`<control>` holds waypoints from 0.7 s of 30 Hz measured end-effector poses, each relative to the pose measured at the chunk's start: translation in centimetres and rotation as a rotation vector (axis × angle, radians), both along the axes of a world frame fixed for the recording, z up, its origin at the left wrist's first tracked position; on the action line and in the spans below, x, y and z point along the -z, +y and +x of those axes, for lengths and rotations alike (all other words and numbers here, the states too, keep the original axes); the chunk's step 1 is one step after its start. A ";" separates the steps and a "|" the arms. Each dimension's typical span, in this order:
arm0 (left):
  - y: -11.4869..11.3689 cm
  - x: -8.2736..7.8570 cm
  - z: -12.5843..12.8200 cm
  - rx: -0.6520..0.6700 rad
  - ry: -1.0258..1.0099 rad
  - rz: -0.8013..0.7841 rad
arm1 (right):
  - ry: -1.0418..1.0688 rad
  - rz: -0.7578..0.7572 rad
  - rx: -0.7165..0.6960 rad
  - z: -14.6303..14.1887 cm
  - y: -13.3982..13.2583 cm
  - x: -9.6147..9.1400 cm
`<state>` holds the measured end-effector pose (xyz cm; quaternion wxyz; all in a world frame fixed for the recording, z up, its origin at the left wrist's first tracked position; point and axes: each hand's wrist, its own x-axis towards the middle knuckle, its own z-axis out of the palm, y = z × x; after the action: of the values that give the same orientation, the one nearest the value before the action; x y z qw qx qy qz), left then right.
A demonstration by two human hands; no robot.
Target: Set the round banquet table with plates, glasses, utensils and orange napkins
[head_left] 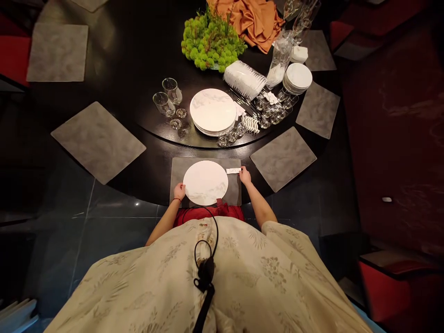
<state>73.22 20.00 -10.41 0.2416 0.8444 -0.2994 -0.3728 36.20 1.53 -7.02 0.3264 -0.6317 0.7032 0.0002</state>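
Note:
A large round white plate [206, 182] with grey marbling lies on a grey placemat [235, 196] at the table's near edge. My left hand [179, 191] is closed at the plate's left rim, its fingertips against the edge. In my right hand [244, 175] is one end of a small white chopstick rest [233, 171], pinched between the fingers. It extends leftward over the placemat, just right of the plate. Whether it touches the mat I cannot tell.
Ahead, the turntable carries stacked plates [212, 110], glasses [163, 104], chopsticks [245, 102], zigzag white pieces [250, 124], small glass cups [232, 135], green moss decoration [211, 41] and orange cloth [251, 21]. More placemats [99, 142] flank mine. A black cable hangs over my front.

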 end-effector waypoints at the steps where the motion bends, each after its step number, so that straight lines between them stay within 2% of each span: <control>1: 0.1 0.0 -0.3 -0.016 -0.016 0.009 | 0.028 0.004 -0.011 0.1 0.1 -0.2; 3: 0.5 0.1 -0.9 -0.045 -0.038 0.024 | 0.078 -0.033 -0.033 0.2 0.2 -0.6; 6: 0.3 -0.1 -1.2 -0.104 -0.077 0.040 | 0.062 -0.207 -0.043 0.8 -1.1 -1.3; 8: -1.6 -0.7 -0.5 -0.153 -0.144 -0.014 | -0.027 -0.291 -0.076 2.1 -3.2 -1.7; 9: -3.3 -1.2 0.3 -0.170 -0.184 -0.077 | -0.090 -0.304 -0.101 3.1 -4.5 -1.9; 11: -8.4 -2.6 2.5 -0.177 -0.238 -0.251 | -0.227 -0.302 -0.123 5.8 -7.2 -1.9; 13: -15.2 -4.4 5.3 -0.165 -0.224 -0.415 | -0.335 -0.291 -0.063 9.0 -9.5 -1.6; 14: -18.8 -5.3 6.7 -0.176 -0.192 -0.458 | -0.360 -0.283 0.004 10.6 -10.4 -1.4; 17: -28.9 -7.7 10.2 -0.188 -0.049 -0.460 | -0.337 -0.269 0.289 14.8 -11.5 -0.8; 19: -33.4 -8.5 11.6 -0.115 0.008 -0.461 | -0.298 -0.280 0.433 16.7 -11.3 -0.6; 21: -35.3 -8.7 12.5 0.027 0.047 -0.477 | -0.224 -0.292 0.477 17.8 -10.6 -0.5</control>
<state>85.67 -15.28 -1.74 0.4360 0.7505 -0.3847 -0.3142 54.05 -9.12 -6.57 0.2983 -0.4853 0.7838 -0.2473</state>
